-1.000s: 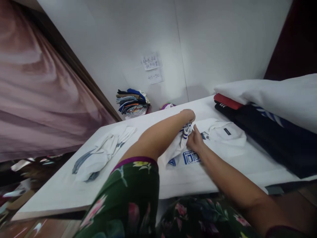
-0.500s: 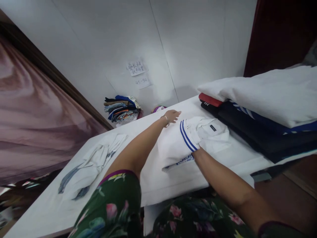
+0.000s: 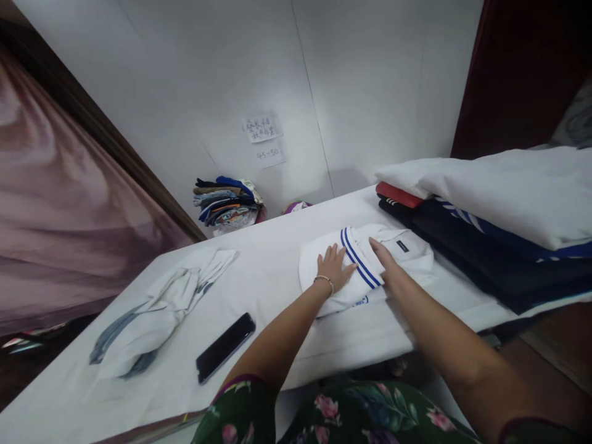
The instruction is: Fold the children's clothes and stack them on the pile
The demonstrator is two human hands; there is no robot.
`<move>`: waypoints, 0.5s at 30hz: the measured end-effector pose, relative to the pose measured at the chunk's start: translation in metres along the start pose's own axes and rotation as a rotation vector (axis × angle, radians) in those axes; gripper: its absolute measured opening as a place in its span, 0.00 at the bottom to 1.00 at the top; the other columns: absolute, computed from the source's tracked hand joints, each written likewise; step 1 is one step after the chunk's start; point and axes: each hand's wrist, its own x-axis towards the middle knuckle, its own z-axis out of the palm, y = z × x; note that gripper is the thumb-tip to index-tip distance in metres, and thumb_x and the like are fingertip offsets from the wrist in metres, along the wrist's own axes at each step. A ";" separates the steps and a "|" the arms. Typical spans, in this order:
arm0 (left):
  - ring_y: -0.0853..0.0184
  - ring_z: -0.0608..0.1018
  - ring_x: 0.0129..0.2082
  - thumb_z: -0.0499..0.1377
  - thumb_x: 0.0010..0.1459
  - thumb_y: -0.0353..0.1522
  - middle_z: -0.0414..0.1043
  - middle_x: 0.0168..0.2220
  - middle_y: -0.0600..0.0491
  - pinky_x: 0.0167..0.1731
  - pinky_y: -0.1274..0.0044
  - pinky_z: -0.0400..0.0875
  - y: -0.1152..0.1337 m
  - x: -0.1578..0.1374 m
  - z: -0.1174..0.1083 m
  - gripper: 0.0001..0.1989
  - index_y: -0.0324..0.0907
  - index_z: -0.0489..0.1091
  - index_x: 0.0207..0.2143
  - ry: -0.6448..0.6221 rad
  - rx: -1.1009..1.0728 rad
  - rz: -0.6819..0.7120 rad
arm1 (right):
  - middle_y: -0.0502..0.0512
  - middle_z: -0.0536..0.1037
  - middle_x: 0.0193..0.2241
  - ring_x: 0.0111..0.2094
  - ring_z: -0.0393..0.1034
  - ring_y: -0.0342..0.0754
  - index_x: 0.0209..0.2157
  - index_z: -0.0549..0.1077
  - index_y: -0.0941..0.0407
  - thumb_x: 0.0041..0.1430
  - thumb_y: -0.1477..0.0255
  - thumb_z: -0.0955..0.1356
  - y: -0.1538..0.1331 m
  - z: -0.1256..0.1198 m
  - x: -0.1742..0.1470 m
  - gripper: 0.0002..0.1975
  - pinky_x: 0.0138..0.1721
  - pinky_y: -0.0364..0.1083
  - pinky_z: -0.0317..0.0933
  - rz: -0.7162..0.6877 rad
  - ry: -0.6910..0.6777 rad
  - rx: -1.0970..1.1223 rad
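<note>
A folded white shirt (image 3: pixel 319 296) with a double blue stripe lies on the white-covered table. A dark label shows inside its neck opening, and part of some blue lettering shows at the near edge. My left hand (image 3: pixel 333 270) lies flat on the folded part, fingers spread, beside the stripes. At the striped edge, close to the neck opening, my right hand (image 3: pixel 387 264) rests on the shirt, turned on its side with a finger or thumb stretched out. Some of its fingers are hidden from view.
Left on the table (image 3: pixel 272 265) lie a crumpled white and blue-grey garment (image 3: pixel 166 314) and a black phone (image 3: pixel 226 347). Dark folded clothes (image 3: pixel 481 259) under a white one (image 3: pixel 499 191) are stacked at the right. Behind the table's far edge is a clothes pile (image 3: pixel 226 203).
My left hand has come from beyond the shirt's far side down onto its folded part. My right hand has come out from under the striped fold. The phone has come into view.
</note>
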 end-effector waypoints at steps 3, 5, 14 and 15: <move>0.57 0.40 0.67 0.36 0.58 0.56 0.35 0.69 0.50 0.62 0.53 0.37 0.005 0.003 0.014 0.39 0.46 0.43 0.66 -0.076 0.053 -0.001 | 0.60 0.75 0.48 0.49 0.69 0.55 0.49 0.70 0.58 0.62 0.62 0.61 -0.008 -0.015 -0.004 0.19 0.49 0.55 0.65 0.064 0.026 -0.003; 0.57 0.40 0.67 0.34 0.58 0.56 0.34 0.69 0.51 0.62 0.54 0.35 0.006 0.003 0.021 0.39 0.47 0.43 0.67 -0.089 0.078 0.001 | 0.59 0.73 0.52 0.53 0.67 0.54 0.52 0.68 0.56 0.58 0.65 0.65 -0.010 -0.023 -0.008 0.21 0.53 0.53 0.61 0.003 0.147 -0.064; 0.60 0.43 0.67 0.38 0.61 0.52 0.38 0.68 0.51 0.63 0.57 0.40 -0.002 0.005 -0.001 0.35 0.47 0.46 0.66 -0.088 -0.086 -0.004 | 0.61 0.57 0.63 0.62 0.54 0.54 0.61 0.58 0.54 0.47 0.64 0.73 -0.003 -0.023 0.004 0.40 0.61 0.53 0.49 -0.120 0.295 -0.435; 0.61 0.43 0.67 0.39 0.62 0.51 0.39 0.68 0.51 0.63 0.58 0.41 -0.006 0.003 -0.007 0.34 0.46 0.47 0.65 -0.065 -0.118 -0.009 | 0.62 0.58 0.62 0.60 0.57 0.55 0.61 0.58 0.55 0.47 0.63 0.73 -0.002 -0.025 0.007 0.40 0.60 0.54 0.52 -0.092 0.287 -0.421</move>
